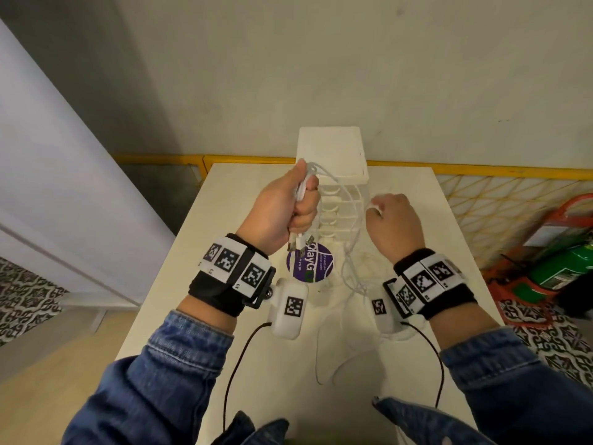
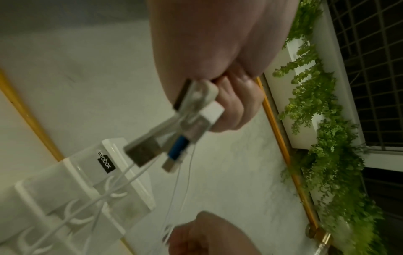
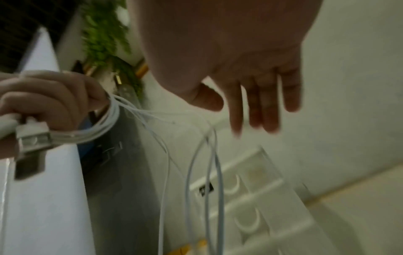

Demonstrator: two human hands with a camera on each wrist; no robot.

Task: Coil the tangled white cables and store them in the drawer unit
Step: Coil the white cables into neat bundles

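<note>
My left hand (image 1: 305, 203) is raised over the white table (image 1: 224, 220) and grips a bundle of white cables (image 1: 305, 184) in its fist. Several USB plugs (image 2: 152, 148) hang out below the fist. Thin cable strands (image 3: 209, 155) loop from the bundle down in front of the drawer unit (image 1: 332, 155) to a loose tangle (image 1: 356, 277) on the table. The unit is white with clear drawers, all closed. My right hand (image 3: 250, 107) hovers to the right of the strands, its fingers (image 3: 270, 110) extended and holding nothing.
A round purple sticker (image 1: 309, 264) lies on the table below my left hand. A yellow mesh railing (image 1: 481, 171) runs behind the table. A green extinguisher (image 1: 561, 264) stands on the floor at the right, and a white cabinet (image 1: 48, 187) at the left.
</note>
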